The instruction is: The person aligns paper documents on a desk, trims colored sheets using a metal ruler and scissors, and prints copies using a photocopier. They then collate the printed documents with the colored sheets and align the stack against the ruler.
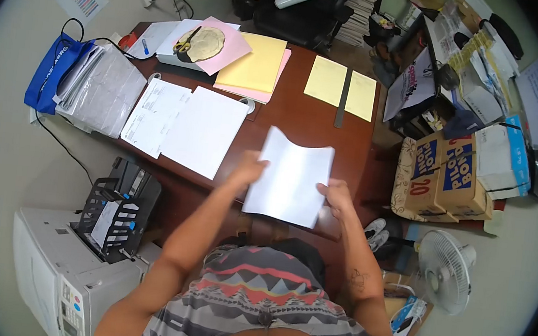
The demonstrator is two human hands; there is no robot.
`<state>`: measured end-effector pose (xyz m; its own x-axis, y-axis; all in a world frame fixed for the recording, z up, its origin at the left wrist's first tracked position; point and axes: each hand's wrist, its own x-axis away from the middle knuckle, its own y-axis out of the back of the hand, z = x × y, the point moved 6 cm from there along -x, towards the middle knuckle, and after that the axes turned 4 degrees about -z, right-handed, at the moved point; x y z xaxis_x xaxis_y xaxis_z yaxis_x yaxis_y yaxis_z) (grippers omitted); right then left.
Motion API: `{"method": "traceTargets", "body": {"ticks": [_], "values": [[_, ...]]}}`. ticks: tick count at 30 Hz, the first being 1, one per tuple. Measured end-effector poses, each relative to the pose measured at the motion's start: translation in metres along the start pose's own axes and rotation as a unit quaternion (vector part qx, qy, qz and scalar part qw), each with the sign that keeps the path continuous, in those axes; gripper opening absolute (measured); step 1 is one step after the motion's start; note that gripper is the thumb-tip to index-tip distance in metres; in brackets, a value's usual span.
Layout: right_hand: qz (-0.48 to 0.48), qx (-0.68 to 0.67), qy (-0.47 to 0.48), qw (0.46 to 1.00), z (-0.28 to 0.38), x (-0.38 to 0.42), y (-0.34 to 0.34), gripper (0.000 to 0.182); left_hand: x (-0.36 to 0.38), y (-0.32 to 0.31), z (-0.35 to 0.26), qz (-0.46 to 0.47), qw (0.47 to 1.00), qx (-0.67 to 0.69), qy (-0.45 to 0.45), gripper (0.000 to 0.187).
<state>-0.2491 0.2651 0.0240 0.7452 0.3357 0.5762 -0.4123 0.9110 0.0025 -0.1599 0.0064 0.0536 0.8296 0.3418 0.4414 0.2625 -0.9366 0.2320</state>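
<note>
The room is evenly and brightly lit, with only soft shadows under the wooden desk. A fisheye lens bends the scene strongly, and black vignette fills the frame's corners. The white sheet at centre is slightly overexposed; focus is fairly sharp throughout.

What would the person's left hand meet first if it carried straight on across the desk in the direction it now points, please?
The left hand holds the white sheet by its left edge and points up-desk. Going straight on, it would probably cross bare wooden desk and reach the stack of yellow and pink paper first, though depth is hard to judge.
</note>
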Motion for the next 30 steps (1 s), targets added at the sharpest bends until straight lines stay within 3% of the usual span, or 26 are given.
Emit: {"method": "traceTargets", "body": {"ticks": [1,2,3,4,5,6,7,10,11,12,13,15,16,17,20,22,23,24,25,26,27,28,29,30], "values": [[-0.044,0.084,-0.036,0.995,0.003,0.007,0.013,0.021,-0.019,0.008,0.031,0.01,0.993,0.112,0.028,0.03],[-0.056,0.154,-0.049,0.985,0.001,0.01,0.014,0.023,-0.019,0.005,0.04,0.01,0.993,0.113,0.031,0.03],[-0.068,0.222,-0.062,0.971,0.0,0.012,0.015,0.026,-0.018,0.005,0.043,0.0,0.996,-0.094,-0.009,0.033],[-0.046,0.279,-0.003,0.959,-0.016,-0.005,0.01,0.029,-0.019,0.002,0.041,-0.01,0.953,-0.297,-0.052,0.036],[-0.025,0.334,0.057,0.941,-0.034,-0.023,0.006,0.031,-0.019,-0.014,0.048,-0.024,0.928,-0.372,-0.024,0.036],[-0.113,0.482,0.068,0.866,-0.004,-0.003,-0.009,0.036,-0.01,-0.026,0.04,-0.023,0.925,-0.378,-0.002,0.037],[-0.129,0.523,0.104,0.836,-0.008,-0.007,-0.019,0.035,-0.003,-0.032,0.031,-0.021,0.923,-0.383,0.02,0.038],[-0.081,0.529,0.147,0.832,0.026,0.023,-0.04,0.034,-0.009,-0.035,0.027,-0.051,0.947,-0.316,-0.036,0.039],[-0.075,0.518,0.209,0.827,0.027,0.025,-0.037,0.034,-0.011,-0.03,0.03,-0.048,0.946,-0.317,-0.036,0.039],[-0.071,0.505,0.272,0.816,0.031,0.025,-0.034,0.033,-0.022,-0.021,0.053,-0.031,0.983,-0.176,0.033,0.037],[-0.075,0.505,0.275,0.815,0.031,0.024,-0.029,0.033,-0.036,-0.014,0.076,-0.013,0.995,-0.028,0.099,0.035],[-0.133,0.504,0.178,0.834,0.009,0.011,-0.007,0.031,-0.046,-0.012,0.097,0.004,0.988,-0.107,0.111,0.035],[-0.142,0.521,0.121,0.833,-0.006,-0.002,-0.003,0.031,-0.036,-0.014,0.078,-0.008,0.963,-0.266,0.031,0.04],[-0.142,0.52,0.12,0.833,-0.002,-0.002,-0.007,0.031,-0.022,-0.022,0.057,-0.02,0.908,-0.416,-0.048,0.045],[-0.047,0.478,0.09,0.872,0.025,0.01,-0.049,0.033,0.022,-0.071,-0.004,-0.006,0.892,-0.447,-0.067,0.048],[-0.019,0.286,0.068,0.956,0.033,0.01,-0.056,0.03,0.026,-0.077,-0.02,0.018,0.888,-0.448,-0.101,0.047],[-0.017,0.179,0.032,0.983,0.033,0.011,-0.053,0.028,0.02,-0.064,-0.019,0.043,0.959,-0.276,-0.057,0.044],[0.015,-0.012,0.003,1.0,0.026,0.004,-0.039,0.019,0.014,-0.05,-0.016,0.066,0.993,-0.093,-0.012,0.041],[0.032,-0.145,-0.022,0.989,0.029,0.005,-0.027,0.017,0.003,-0.032,0.013,0.076,0.991,0.062,0.094,0.036],[0.041,-0.086,-0.017,0.995,0.033,0.006,-0.008,0.016,-0.003,-0.017,0.033,0.06,0.963,0.236,0.118,0.028],[0.049,-0.026,-0.012,0.998,0.036,0.006,0.004,0.016,0.004,0.001,0.034,0.021,0.968,0.207,0.138,0.026],[0.005,0.107,-0.024,0.994,0.035,0.009,0.01,0.02,-0.001,0.008,0.048,-0.003,0.99,0.057,0.129,0.028],[0.001,0.104,-0.024,0.994,0.029,0.008,0.005,0.02,-0.008,0.01,0.058,-0.024,0.988,-0.095,0.115,0.03],[-0.004,0.302,0.034,0.953,0.024,0.003,-0.006,0.021,-0.009,0.002,0.056,-0.036,0.981,-0.183,0.052,0.031]]}}
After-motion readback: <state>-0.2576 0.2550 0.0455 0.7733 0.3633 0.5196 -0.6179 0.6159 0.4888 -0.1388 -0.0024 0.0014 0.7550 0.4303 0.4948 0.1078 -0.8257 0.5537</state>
